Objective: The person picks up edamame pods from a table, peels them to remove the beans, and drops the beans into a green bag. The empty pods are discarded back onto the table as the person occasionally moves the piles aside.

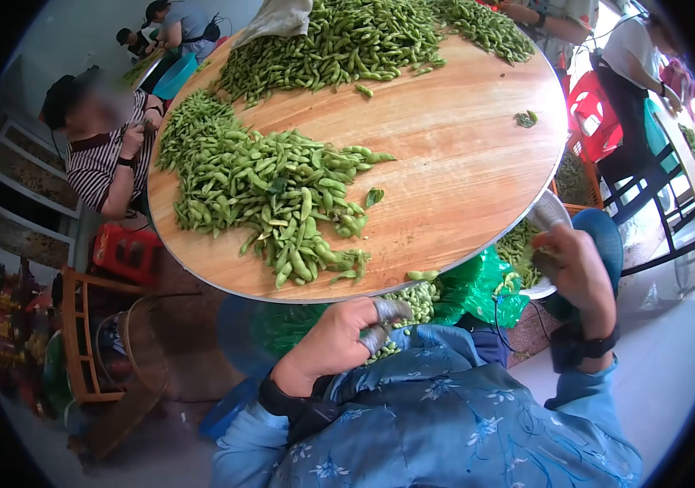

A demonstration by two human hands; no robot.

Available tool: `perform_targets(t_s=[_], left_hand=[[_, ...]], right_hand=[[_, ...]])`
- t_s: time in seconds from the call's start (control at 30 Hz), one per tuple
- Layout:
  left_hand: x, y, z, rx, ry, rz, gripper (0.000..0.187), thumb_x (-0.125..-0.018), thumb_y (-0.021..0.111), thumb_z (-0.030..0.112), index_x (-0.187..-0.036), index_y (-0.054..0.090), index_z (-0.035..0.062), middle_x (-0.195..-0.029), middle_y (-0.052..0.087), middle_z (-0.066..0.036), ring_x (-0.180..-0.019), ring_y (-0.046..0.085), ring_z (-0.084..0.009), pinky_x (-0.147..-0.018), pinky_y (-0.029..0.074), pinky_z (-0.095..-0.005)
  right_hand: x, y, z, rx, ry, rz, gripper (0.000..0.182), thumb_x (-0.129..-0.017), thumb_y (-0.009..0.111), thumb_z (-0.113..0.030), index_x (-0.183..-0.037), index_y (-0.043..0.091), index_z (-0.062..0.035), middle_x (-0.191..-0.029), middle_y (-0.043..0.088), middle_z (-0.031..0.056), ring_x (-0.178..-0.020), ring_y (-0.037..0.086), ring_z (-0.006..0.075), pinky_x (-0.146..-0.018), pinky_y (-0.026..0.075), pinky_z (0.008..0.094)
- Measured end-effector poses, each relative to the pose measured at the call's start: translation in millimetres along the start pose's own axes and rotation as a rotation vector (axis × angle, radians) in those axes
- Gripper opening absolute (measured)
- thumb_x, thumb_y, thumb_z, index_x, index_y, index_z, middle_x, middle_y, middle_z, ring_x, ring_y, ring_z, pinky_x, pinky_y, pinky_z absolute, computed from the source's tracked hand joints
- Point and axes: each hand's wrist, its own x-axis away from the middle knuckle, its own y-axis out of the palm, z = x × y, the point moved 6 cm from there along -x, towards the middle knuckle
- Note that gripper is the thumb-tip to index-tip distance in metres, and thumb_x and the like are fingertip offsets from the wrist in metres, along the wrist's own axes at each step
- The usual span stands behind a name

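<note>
My left hand (337,332) is just below the table's near edge, its thumb and forefinger wrapped in silvery tape. These two fingers stand apart with nothing visible between them. Shelled green beans (416,302) lie beneath, beside a green plastic bag (487,285). To the right, my right hand (579,267) hovers by a pale basin (544,286) of green pods or shells (516,248). Motion blurs its fingers, and I cannot tell whether they hold anything. A heap of green soybean pods (282,183) spreads over the round wooden table (461,163) in front of me.
A larger pod heap (347,45) covers the table's far side, with a pale cloth (278,20) on it. A person in a striped shirt (102,167) sits at the left. Others work behind and at the right. A red stool (126,254) and wooden chair (79,337) stand left.
</note>
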Motion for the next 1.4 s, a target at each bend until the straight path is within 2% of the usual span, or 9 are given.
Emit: perform_targets(t_s=[0.17,0.3,0.53,0.73,0.9,1.03,1.1,1.2,1.4], left_hand=[[8,-6,16,-0.037,0.199,0.029,0.021,-0.078,0.062,0.003,-0.099,0.06,0.0019,-0.096,0.063,-0.01,-0.089,0.059,-0.0175,-0.079,0.045,-0.0279],[0,-31,5,0.004,0.058,0.153,0.013,-0.081,0.057,0.0,-0.093,0.061,-0.0005,-0.09,0.063,-0.008,-0.081,0.06,-0.0163,-0.074,0.046,-0.0256],[-42,-87,-2,-0.604,0.198,0.481,0.016,-0.072,0.052,0.0,-0.085,0.061,0.0001,-0.08,0.052,-0.016,-0.077,0.052,-0.0339,-0.068,0.043,-0.0409],[-64,-94,-22,-0.735,0.112,0.365,0.011,-0.071,0.058,0.004,-0.081,0.061,0.0014,-0.077,0.051,-0.015,-0.076,0.053,-0.0326,-0.067,0.043,-0.0409],[-71,-93,-20,-0.834,0.122,0.405,0.009,-0.071,0.062,0.008,-0.078,0.061,0.0022,-0.076,0.052,-0.014,-0.075,0.053,-0.0318,-0.065,0.043,-0.0404],[-67,-105,-21,-0.523,-0.012,0.447,0.01,-0.072,0.053,0.004,-0.08,0.059,0.0018,-0.081,0.055,-0.015,-0.077,0.055,-0.0338,-0.066,0.044,-0.0394],[-66,-112,-29,-0.489,0.016,0.468,0.011,-0.073,0.054,0.001,-0.084,0.059,-0.0001,-0.078,0.06,-0.01,-0.069,0.058,-0.0258,-0.062,0.045,-0.033],[-61,-114,-44,0.236,-0.112,0.451,0.013,-0.076,0.059,-0.004,-0.088,0.059,-0.0018,-0.08,0.058,0.002,-0.069,0.05,-0.0041,-0.06,0.042,-0.0186],[-57,-83,-25,0.62,-0.157,0.278,0.01,-0.081,0.056,-0.001,-0.091,0.059,-0.0005,-0.079,0.059,0.001,-0.069,0.051,-0.0045,-0.061,0.042,-0.018]], right_hand=[[21,-23,11,0.356,0.085,0.169,0.024,-0.068,0.064,0.008,-0.091,0.057,0.005,-0.088,0.062,0.0167,-0.077,0.063,0.0235,-0.063,0.048,0.0327],[3,41,-50,-0.249,-0.144,-0.012,0.031,-0.071,0.067,-0.001,-0.101,0.06,0.0004,-0.079,0.062,0.0167,-0.076,0.063,0.0263,-0.064,0.049,0.0314],[-31,128,-95,-0.206,-0.398,-0.357,0.02,-0.076,0.062,-0.008,-0.094,0.061,-0.0006,-0.081,0.059,0.0203,-0.075,0.058,0.0363,-0.066,0.047,0.0353],[-41,67,-12,-0.491,-0.05,-0.014,0.013,-0.081,0.061,-0.006,-0.09,0.062,0.0037,-0.079,0.064,0.0079,-0.077,0.06,0.0108,-0.067,0.048,0.0247],[-46,84,-25,-0.833,0.077,-0.115,0.023,-0.083,0.061,-0.008,-0.104,0.06,0.0033,-0.09,0.064,0.0072,-0.084,0.059,0.0102,-0.073,0.048,0.0235],[-62,110,-56,-0.96,0.004,-0.186,0.027,-0.083,0.061,-0.01,-0.106,0.058,0.0031,-0.096,0.063,0.0073,-0.088,0.058,0.0098,-0.075,0.047,0.0232],[-69,121,-66,-1.022,-0.012,-0.224,0.027,-0.084,0.061,-0.011,-0.107,0.058,0.0032,-0.096,0.062,0.0069,-0.088,0.057,0.0093,-0.076,0.047,0.0232],[-78,131,-72,-1.036,-0.056,-0.262,0.031,-0.086,0.057,-0.013,-0.111,0.054,0.0049,-0.096,0.061,0.0048,-0.085,0.054,0.0074,-0.078,0.044,0.0233],[-85,138,-96,-1.206,-0.042,-0.347,0.024,-0.085,0.057,-0.007,-0.106,0.057,0.0031,-0.093,0.062,0.0031,-0.087,0.055,0.0081,-0.08,0.044,0.0236]])
